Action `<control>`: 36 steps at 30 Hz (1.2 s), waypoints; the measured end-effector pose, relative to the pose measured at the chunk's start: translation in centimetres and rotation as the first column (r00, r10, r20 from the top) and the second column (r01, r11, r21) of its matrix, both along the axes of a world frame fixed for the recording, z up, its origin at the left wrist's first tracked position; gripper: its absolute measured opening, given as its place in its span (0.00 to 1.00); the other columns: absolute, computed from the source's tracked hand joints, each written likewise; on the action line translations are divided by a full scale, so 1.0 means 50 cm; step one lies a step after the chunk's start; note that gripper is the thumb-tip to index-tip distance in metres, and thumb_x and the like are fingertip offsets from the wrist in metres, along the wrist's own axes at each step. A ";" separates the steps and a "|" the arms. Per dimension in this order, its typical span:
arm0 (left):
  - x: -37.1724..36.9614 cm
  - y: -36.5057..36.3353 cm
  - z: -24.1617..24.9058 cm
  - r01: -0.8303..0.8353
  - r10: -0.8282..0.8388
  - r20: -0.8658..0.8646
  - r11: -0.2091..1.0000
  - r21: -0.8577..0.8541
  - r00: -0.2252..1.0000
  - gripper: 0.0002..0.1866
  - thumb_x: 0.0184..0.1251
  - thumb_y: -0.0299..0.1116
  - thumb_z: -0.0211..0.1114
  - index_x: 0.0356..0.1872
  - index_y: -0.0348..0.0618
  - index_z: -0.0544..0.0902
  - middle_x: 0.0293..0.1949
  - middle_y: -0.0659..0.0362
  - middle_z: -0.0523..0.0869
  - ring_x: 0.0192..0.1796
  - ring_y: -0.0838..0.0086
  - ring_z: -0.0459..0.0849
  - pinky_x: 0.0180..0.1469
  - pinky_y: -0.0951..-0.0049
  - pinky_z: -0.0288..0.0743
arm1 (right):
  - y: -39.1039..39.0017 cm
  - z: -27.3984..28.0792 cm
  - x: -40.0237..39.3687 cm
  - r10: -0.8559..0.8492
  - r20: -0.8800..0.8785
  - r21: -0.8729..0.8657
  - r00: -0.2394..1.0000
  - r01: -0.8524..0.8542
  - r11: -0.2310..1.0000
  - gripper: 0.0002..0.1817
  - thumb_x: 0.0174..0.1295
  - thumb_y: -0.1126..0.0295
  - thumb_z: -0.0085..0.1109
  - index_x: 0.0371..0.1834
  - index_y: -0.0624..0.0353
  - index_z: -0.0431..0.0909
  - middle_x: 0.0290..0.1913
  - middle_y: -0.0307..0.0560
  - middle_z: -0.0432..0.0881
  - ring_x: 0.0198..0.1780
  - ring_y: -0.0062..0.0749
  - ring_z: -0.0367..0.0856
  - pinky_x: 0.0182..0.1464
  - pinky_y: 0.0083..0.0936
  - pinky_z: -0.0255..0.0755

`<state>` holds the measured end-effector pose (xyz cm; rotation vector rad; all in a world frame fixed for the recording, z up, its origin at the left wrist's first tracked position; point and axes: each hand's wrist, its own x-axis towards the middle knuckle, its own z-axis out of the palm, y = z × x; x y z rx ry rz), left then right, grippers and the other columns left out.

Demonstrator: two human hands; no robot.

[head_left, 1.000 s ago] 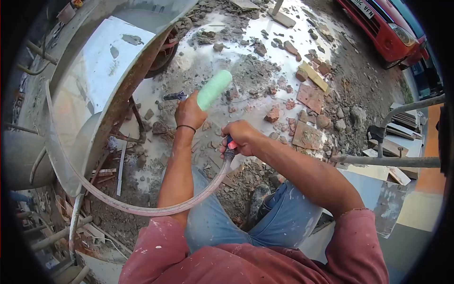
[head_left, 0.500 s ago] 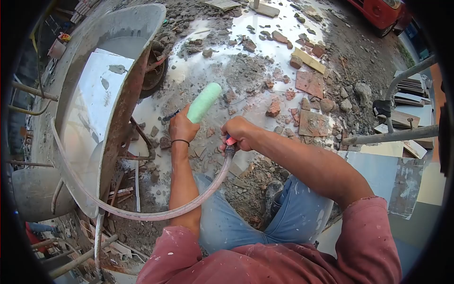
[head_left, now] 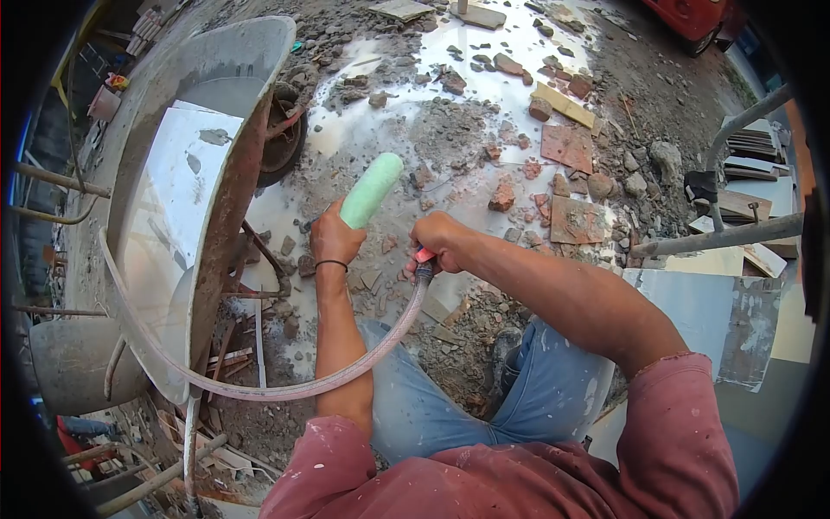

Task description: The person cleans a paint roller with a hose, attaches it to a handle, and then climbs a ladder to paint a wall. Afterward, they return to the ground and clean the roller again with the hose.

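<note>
My left hand (head_left: 333,238) grips a paint roller whose pale green sleeve (head_left: 372,190) sticks up and to the right above my fist. A black band circles that wrist. My right hand (head_left: 439,242) is closed around the red-tipped end of a pinkish hose (head_left: 380,342), close beside the roller. The hose curves down and left, past my jeans, toward the wheelbarrow. No water is visible leaving the hose.
A rusty wheelbarrow (head_left: 220,199) with a white panel in its tray stands at left. Broken bricks and tiles (head_left: 575,221) litter the wet ground ahead. Metal pipes (head_left: 718,238) and stacked tiles lie at right. A red car (head_left: 692,16) is at top right.
The view has shifted, so the wheelbarrow shows more fully and the red car has slid mostly out of frame. Both hands keep their grips and stay close together.
</note>
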<state>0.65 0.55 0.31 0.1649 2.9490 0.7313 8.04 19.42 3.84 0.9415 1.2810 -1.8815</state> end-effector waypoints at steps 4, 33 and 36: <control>0.007 -0.008 0.002 0.032 -0.032 -0.014 0.999 0.014 0.999 0.31 0.45 0.32 0.71 0.58 0.52 0.82 0.47 0.46 0.88 0.50 0.50 0.86 0.53 0.57 0.80 | 0.015 -0.015 -0.017 -0.063 0.026 0.030 0.998 0.063 0.998 0.17 0.72 0.73 0.34 0.58 0.70 0.63 0.39 0.60 0.73 0.27 0.43 0.82 0.29 0.57 0.83; 0.016 -0.024 0.012 0.110 -0.114 0.021 0.983 0.146 0.993 0.36 0.39 0.31 0.74 0.60 0.50 0.82 0.46 0.46 0.88 0.49 0.55 0.88 0.52 0.62 0.81 | 0.024 -0.022 -0.036 -0.180 0.038 -0.011 0.983 0.180 0.984 0.06 0.70 0.77 0.43 0.45 0.68 0.66 0.33 0.53 0.69 0.27 0.42 0.77 0.34 0.56 0.83; 0.023 -0.040 0.022 0.110 -0.119 0.069 0.986 0.126 0.990 0.36 0.39 0.31 0.74 0.59 0.50 0.83 0.46 0.46 0.88 0.48 0.55 0.88 0.51 0.63 0.81 | 0.024 -0.026 -0.042 -0.173 0.059 -0.007 0.983 0.174 0.985 0.06 0.71 0.77 0.42 0.46 0.69 0.66 0.33 0.53 0.70 0.27 0.41 0.77 0.35 0.56 0.83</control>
